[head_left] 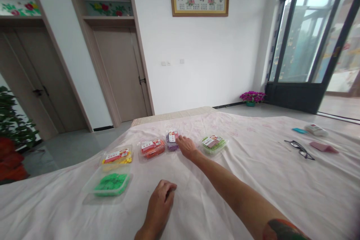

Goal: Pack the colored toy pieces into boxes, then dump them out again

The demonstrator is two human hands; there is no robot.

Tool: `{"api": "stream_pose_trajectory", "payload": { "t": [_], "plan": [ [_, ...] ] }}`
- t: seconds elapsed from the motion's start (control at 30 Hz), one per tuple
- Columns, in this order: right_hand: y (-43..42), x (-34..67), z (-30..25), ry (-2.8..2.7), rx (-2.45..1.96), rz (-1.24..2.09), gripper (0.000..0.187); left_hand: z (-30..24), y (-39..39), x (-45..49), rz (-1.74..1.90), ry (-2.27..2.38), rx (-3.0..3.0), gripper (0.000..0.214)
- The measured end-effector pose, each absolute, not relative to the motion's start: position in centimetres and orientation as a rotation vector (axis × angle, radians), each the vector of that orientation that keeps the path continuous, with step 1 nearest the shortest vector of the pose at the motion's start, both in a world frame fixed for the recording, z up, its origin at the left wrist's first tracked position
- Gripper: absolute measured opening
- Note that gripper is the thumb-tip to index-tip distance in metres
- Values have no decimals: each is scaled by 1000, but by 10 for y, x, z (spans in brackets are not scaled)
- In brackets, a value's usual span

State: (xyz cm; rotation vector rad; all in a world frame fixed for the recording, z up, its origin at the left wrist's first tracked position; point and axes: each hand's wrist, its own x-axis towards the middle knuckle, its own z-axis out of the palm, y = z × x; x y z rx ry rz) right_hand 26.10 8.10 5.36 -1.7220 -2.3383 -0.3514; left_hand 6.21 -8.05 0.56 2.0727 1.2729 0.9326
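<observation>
My right hand (186, 147) reaches forward and grips the right edge of a small clear plastic box of purple pieces (172, 140), which has a white label on its lid. Nearer to me, my left hand (159, 203) rests on the cloth with its fingers curled in, nothing visible in them. Left of the purple box stands a labelled box of red-orange pieces (152, 148), then one of yellow pieces (117, 156). An unlidded box of green pieces (111, 184) is closest on the left. Beyond my right wrist sits a labelled box of light green pieces (213, 144).
A pale flowered cloth (253, 180) covers the table. Eyeglasses (300, 149), a pink folded cloth (324, 147), a blue item (299, 130) and a white packet (316, 130) lie on the right. A leafy plant (15, 116) stands at the left edge.
</observation>
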Motion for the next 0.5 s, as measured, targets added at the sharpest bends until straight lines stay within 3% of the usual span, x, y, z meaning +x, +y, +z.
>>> {"api": "stream_pose_trajectory", "payload": {
  "t": [0.5],
  "plan": [
    [93,313,52,-2151,-1774,-306,33,2,-78,62,913,1282,2062,26]
  ]
}}
